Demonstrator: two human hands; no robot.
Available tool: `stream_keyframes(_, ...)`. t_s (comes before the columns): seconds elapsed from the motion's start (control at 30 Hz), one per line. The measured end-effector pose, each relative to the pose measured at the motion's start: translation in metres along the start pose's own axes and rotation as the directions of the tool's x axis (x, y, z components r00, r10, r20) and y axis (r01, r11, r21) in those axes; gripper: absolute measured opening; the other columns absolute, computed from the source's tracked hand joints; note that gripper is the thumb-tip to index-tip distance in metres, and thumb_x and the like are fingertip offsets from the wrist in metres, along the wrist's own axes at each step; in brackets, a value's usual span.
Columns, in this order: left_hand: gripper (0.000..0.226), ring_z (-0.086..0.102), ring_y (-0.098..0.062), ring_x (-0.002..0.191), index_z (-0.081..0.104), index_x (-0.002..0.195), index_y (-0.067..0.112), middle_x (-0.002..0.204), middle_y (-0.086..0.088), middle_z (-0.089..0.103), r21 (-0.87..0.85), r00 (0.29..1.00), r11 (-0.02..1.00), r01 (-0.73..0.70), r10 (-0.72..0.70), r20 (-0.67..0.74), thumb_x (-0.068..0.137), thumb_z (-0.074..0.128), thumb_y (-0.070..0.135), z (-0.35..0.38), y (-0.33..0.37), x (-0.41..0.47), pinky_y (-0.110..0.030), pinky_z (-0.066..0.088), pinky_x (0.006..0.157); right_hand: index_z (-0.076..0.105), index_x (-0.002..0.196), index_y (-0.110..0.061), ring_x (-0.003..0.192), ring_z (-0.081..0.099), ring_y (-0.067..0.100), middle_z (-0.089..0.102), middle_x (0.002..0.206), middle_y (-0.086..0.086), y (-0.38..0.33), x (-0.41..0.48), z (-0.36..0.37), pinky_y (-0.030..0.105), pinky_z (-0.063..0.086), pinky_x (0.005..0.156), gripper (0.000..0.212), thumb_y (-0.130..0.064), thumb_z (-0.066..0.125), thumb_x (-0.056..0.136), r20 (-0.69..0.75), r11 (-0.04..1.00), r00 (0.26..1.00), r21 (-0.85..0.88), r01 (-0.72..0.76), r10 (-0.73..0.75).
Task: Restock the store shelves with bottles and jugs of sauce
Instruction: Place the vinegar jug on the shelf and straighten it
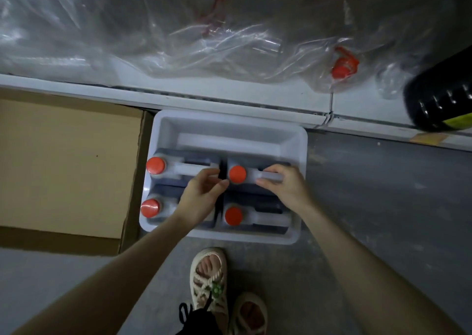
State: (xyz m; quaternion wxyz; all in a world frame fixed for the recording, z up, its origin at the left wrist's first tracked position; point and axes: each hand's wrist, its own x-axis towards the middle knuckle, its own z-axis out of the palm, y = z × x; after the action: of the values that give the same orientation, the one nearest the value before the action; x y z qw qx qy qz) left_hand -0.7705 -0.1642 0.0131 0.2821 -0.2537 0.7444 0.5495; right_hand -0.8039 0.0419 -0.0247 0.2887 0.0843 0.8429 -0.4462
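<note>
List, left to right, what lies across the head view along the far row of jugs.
Cardboard box → left jug's cap → left hand → right jug's cap → right hand → tub wall → floor.

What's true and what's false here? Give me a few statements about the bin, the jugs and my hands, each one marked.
1. The white bin holds four jugs. True.
2. The right hand grips the handle of the far right jug. True.
3. The cardboard box lies to the right of the bin. False: it lies to the bin's left.
4. The jugs' caps are blue. False: all four caps are red.
</note>
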Motion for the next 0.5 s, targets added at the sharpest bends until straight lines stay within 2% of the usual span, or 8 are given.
stream_keyframes(0.1,0.034,0.061,-0.014,0.098,0.054,0.124,0.011,0.103,-0.002,0.065,0.002,1.0,1.0,-0.002,0.002,0.009,0.092,0.061,0.02,0.001,-0.004,0.001,-0.021,0.044,0.084,0.066,0.09,-0.014,0.076,0.058,0.001,0.064,0.082,-0.006,-0.001,0.004,-0.003,0.005,0.041,0.062,0.019,-0.024,0.079,0.079,0.032,1.0,0.999,-0.004,-0.03,0.03)
stream_keyframes(0.17,0.034,0.061,-0.013,0.099,0.054,0.124,0.011,0.105,-0.004,0.066,-0.008,1.0,1.0,-0.011,0.011,0.01,0.092,0.061,0.02,0.002,-0.005,0.001,-0.021,0.044,0.086,0.066,0.091,-0.012,0.074,0.057,0.001,0.064,0.082,-0.004,-0.002,0.006,-0.004,0.009,0.041,0.059,0.021,-0.026,0.078,0.08,0.051,0.998,0.997,-0.015,-0.054,0.055)
stream_keyframes(0.27,0.033,0.06,-0.012,0.099,0.054,0.123,0.016,0.106,-0.002,0.066,-0.002,0.999,0.999,-0.036,0.036,0.013,0.092,0.061,0.023,0.002,-0.004,-0.001,-0.023,0.045,0.086,0.066,0.089,-0.012,0.075,0.057,0.005,0.064,0.081,-0.003,-0.002,0.008,-0.005,0.016,0.042,0.063,0.022,-0.028,0.078,0.08,0.031,0.997,0.997,-0.016,-0.071,0.071)
stream_keyframes(0.4,0.024,0.06,-0.009,0.092,0.054,0.116,0.023,0.1,0.004,0.064,-0.019,0.997,0.997,-0.068,0.069,0.023,0.093,0.059,0.026,-0.007,0.009,-0.017,-0.023,0.046,0.077,0.061,0.076,-0.017,0.075,0.062,0.015,0.065,0.075,-0.001,-0.02,-0.005,-0.018,0.029,0.048,0.069,0.022,-0.03,0.079,0.078,-0.025,0.996,0.997,0.045,-0.075,0.076)
stream_keyframes(0.5,0.019,0.062,-0.012,0.094,0.054,0.112,0.025,0.099,0.004,0.064,-0.038,0.994,0.994,-0.102,0.103,0.036,0.093,0.058,0.026,-0.013,0.039,-0.049,-0.027,0.05,0.079,0.057,0.069,-0.017,0.065,0.055,0.011,0.058,0.065,-0.003,-0.052,-0.034,-0.047,0.026,0.042,0.061,0.026,-0.028,0.079,0.079,-0.047,0.995,0.996,0.08,-0.068,0.072)
